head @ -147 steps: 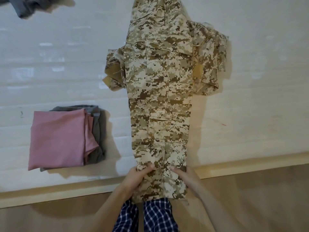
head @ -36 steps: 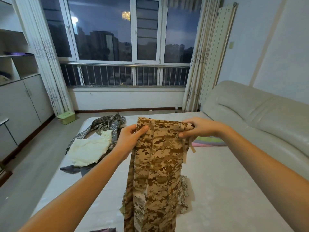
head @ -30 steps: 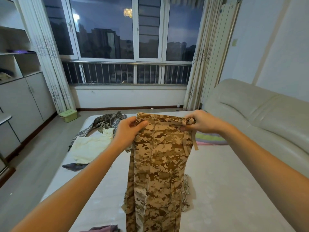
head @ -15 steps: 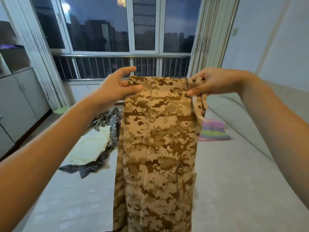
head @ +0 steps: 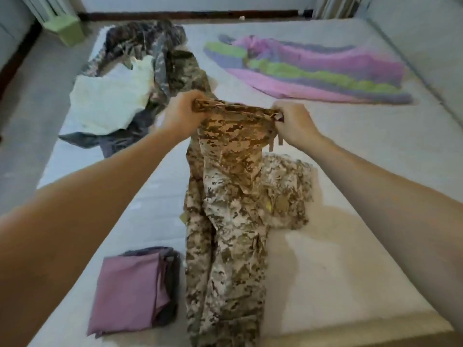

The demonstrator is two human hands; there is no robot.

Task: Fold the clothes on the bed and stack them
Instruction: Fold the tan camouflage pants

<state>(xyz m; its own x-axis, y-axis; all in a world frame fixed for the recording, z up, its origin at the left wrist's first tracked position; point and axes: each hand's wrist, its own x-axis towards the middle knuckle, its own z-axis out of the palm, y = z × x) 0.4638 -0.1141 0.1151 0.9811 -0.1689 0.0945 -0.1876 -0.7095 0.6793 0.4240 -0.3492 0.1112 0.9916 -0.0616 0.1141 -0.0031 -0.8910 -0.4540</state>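
Tan pixel-camouflage fabric trousers (head: 225,221): end, held high a moment ago, now lowered toward the pale bed (head: 350,246), left hand (head: 180,116) and right hand (head: 293,123) both clamped on it; fold likely starting.

- No text, label, brand, number or sign can be read
- The camouflage trousers (head: 233,151) show only their printed pattern
- A tan patch (head: 283,205) on the camouflage jacket (head: 295,176) beneath them is too blurred to read

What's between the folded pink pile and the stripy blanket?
The tan camouflage garment, gripped at its far end by the left hand and right hand; the head view shows it.
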